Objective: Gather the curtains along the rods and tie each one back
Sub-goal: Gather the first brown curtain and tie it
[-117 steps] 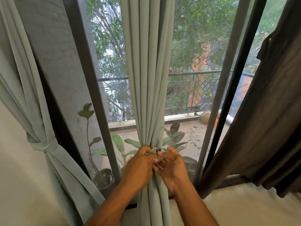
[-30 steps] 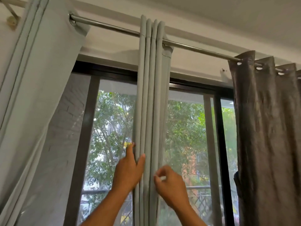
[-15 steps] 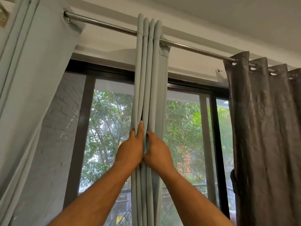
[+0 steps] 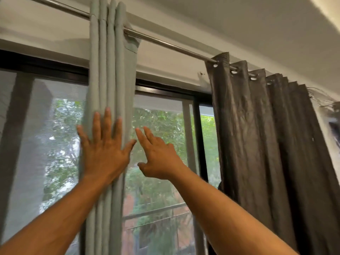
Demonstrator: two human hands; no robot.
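Note:
A pale green curtain hangs bunched into tight vertical folds from the metal rod. My left hand lies flat against its folds with the fingers spread, holding nothing. My right hand hovers just right of the curtain's edge, fingers apart, off the fabric. A dark grey curtain hangs on the same rod to the right, loosely pleated and spread wider.
Behind the curtains is a dark-framed sliding window with a mesh screen, and trees and a balcony railing outside. The ceiling is close above the rod.
The view has shifted right, so the left-hand curtain is out of frame. Both hands have let go of the folds; the left now presses flat and the right has moved off to the right.

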